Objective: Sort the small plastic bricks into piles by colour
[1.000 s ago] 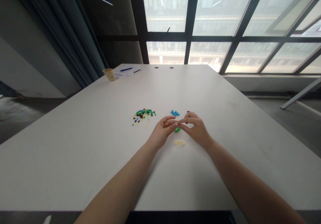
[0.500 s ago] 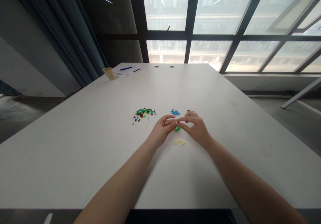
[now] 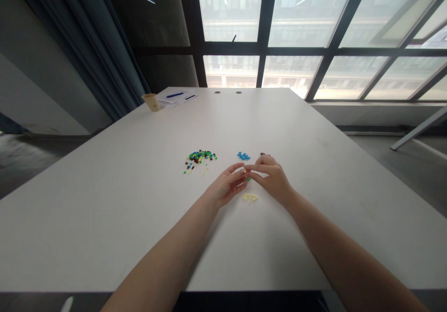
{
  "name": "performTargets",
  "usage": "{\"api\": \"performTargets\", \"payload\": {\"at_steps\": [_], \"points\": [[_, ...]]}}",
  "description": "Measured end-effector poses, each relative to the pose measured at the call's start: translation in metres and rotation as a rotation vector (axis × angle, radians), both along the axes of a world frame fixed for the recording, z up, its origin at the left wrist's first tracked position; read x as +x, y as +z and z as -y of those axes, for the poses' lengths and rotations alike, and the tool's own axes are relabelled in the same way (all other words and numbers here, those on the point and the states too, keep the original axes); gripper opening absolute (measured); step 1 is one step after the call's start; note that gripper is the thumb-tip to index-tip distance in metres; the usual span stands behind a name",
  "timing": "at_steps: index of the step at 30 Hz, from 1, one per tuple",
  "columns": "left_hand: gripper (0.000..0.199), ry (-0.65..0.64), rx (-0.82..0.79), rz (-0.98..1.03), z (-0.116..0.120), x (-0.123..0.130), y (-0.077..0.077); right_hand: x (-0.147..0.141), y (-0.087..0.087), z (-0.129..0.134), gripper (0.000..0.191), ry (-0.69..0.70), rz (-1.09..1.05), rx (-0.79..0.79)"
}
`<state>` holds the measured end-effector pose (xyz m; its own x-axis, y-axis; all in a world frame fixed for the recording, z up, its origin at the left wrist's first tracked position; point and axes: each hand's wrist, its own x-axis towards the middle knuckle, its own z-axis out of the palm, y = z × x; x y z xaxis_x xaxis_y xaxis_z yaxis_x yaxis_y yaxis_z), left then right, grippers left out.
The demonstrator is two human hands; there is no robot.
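My left hand [image 3: 227, 186] and my right hand [image 3: 271, 176] meet above the table, fingertips together. Between them is a tiny pale yellow piece [image 3: 245, 171], pinched and partly covered, so its exact shape is unclear. Just under the fingertips a bit of green pieces [image 3: 248, 179] shows, mostly hidden by my hands. Nearer to me lies a small group of pale yellow pieces [image 3: 250, 197]. Beyond my fingers sit small blue pieces [image 3: 243, 156], and dark brown pieces [image 3: 264, 154] peek out behind my right hand. Left of my hands spreads a mixed pile of small coloured pieces [image 3: 200, 156].
Everything lies on a large white table [image 3: 139, 200]. At its far left stand a tan paper cup [image 3: 151, 103] and papers [image 3: 171, 100] with a blue pen [image 3: 175, 95] on them. Two round grey discs [image 3: 238, 92] are near the far edge.
My left hand has turned slightly, its lower fingers now spread below the piece and covering more of the green pieces. Both hands stay joined at the fingertips.
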<state>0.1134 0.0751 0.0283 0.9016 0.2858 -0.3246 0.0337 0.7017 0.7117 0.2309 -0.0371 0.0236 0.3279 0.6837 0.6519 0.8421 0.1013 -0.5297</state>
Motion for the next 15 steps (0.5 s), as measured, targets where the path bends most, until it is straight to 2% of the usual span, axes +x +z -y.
{"api": "performTargets", "payload": {"at_steps": [8, 15], "points": [[0.037, 0.006, 0.083, -0.045, -0.001, -0.0007, 0.0037, 0.0007, 0.0014, 0.0012, 0.014, 0.013, 0.025, 0.022], [0.037, -0.008, 0.23, -0.018, -0.0028, 0.0018, -0.0038, -0.001, 0.0045, 0.0026, 0.008, -0.014, 0.11, -0.049]]}}
